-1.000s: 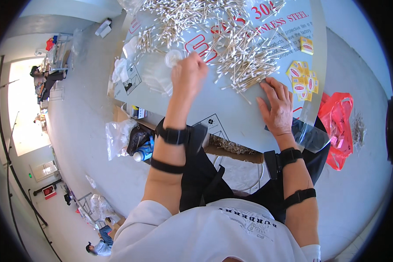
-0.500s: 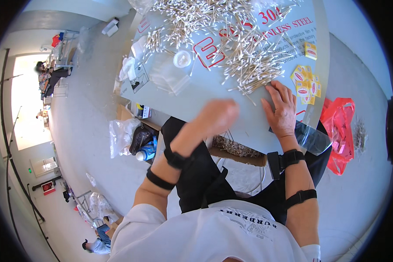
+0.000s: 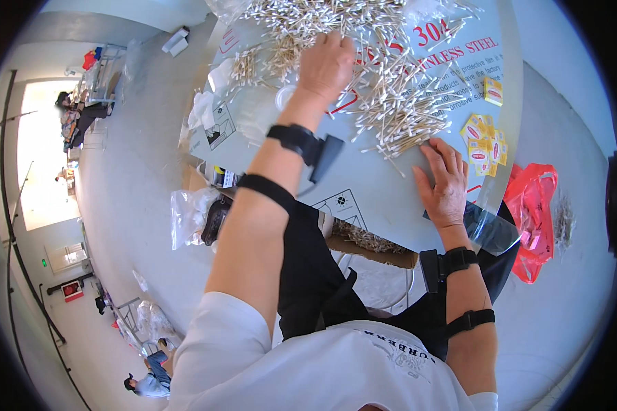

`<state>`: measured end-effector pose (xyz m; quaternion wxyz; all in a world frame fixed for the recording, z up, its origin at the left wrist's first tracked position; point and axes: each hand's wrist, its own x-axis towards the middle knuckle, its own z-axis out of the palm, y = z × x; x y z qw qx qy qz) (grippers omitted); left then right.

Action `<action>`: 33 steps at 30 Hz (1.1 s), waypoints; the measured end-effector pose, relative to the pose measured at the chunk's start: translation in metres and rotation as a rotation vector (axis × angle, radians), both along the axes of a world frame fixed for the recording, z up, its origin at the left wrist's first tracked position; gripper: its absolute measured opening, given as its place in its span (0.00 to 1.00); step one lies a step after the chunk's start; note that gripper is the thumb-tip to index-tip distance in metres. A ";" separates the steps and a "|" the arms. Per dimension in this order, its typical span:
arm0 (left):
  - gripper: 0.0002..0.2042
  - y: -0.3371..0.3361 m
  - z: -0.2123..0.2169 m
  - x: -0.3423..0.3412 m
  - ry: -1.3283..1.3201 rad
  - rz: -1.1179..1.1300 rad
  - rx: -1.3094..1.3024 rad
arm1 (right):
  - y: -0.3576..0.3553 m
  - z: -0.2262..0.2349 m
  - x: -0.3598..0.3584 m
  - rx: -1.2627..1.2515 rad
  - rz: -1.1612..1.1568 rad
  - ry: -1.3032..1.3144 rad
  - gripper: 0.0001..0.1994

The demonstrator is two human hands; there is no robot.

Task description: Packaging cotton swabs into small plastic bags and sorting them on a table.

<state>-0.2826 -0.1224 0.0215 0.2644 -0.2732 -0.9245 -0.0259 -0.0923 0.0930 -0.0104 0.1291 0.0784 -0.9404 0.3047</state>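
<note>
A large loose heap of cotton swabs (image 3: 401,113) spreads over the sheet-covered table (image 3: 384,195). My left hand (image 3: 328,68) reaches across to the heap's left part, its fingers bent down among the swabs. Their tips are hidden, so whether they hold any swab does not show. My right hand (image 3: 444,183) rests open on the table, thumb apart, with its fingertips at the near right edge of the heap. A round white container (image 3: 282,98) is partly covered by my left forearm. Flat clear bags (image 3: 251,122) lie beside that forearm.
Small yellow packets (image 3: 487,147) lie right of my right hand. A red plastic bag (image 3: 533,212) hangs past the table's right edge. Under the near edge stands a cardboard box (image 3: 373,248) with swabs. Crumpled white tissue (image 3: 201,109) is at the left. Other people sit far left.
My left hand has moved forward from above the near table to the swab heap, its forearm now stretched over the bags. My right hand stays at the heap's edge.
</note>
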 end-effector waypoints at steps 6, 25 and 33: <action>0.05 0.031 0.006 0.122 -0.752 -0.273 0.498 | 0.001 -0.001 0.001 0.006 -0.002 -0.005 0.19; 0.17 0.015 -0.016 0.130 -0.430 0.203 0.223 | 0.003 0.002 0.002 -0.030 0.000 -0.026 0.20; 0.18 0.101 -0.010 0.073 -0.364 -0.047 0.256 | 0.007 -0.001 0.004 -0.054 -0.015 -0.020 0.18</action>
